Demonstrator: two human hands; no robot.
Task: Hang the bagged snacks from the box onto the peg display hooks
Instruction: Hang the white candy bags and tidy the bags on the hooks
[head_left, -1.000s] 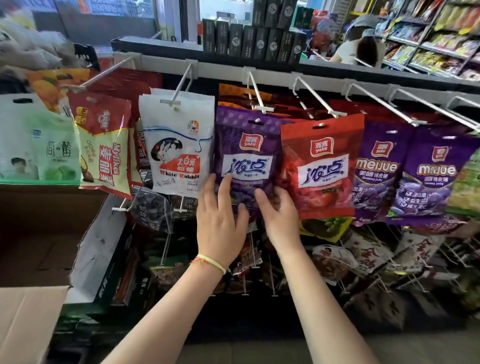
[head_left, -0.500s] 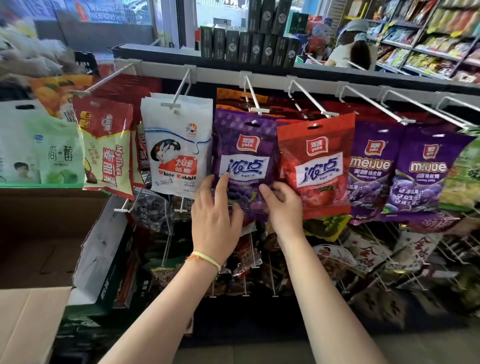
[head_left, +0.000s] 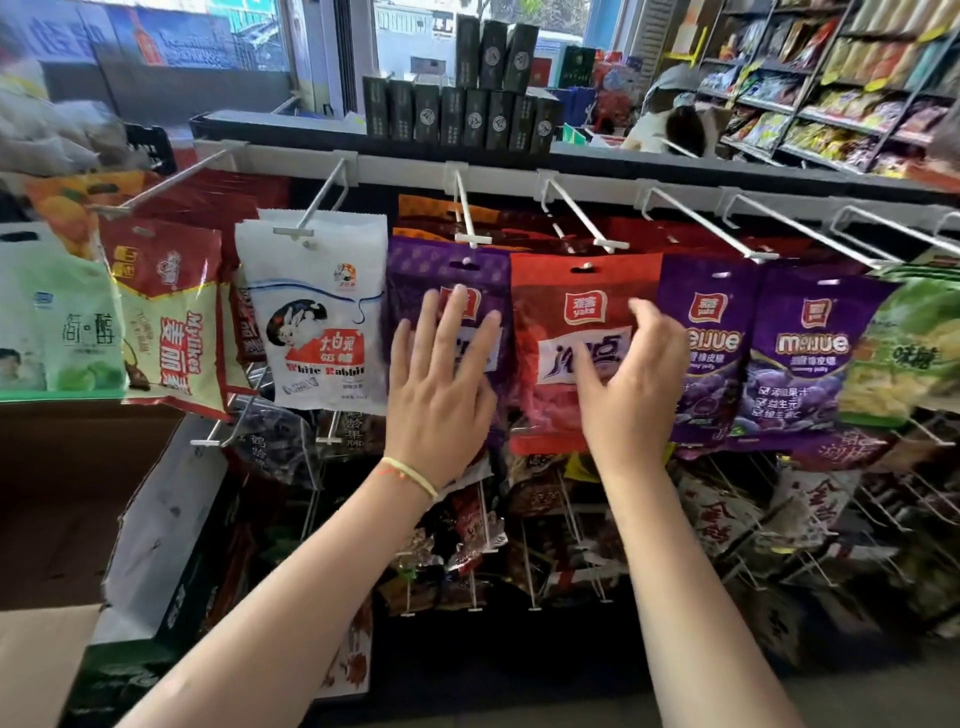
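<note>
A purple snack bag hangs on a white peg hook in the top row. My left hand lies over its front with fingers spread and straight. Beside it a red snack bag hangs on the neighbouring hook. My right hand hovers in front of the red bag, fingers loosely curved, holding nothing. The open cardboard box stands at the lower left; its inside looks dark and I cannot see bags in it.
More bags hang along the row: a white rabbit candy bag left, two purple jelly bags right. Lower hooks carry dark packets. Black boxes line the shelf top. A person is at the far shelves.
Both hands rose from the purple bag's lower edge. The left hand spread flat higher on it; the right hand let go and shifted right, in front of the red bag.
</note>
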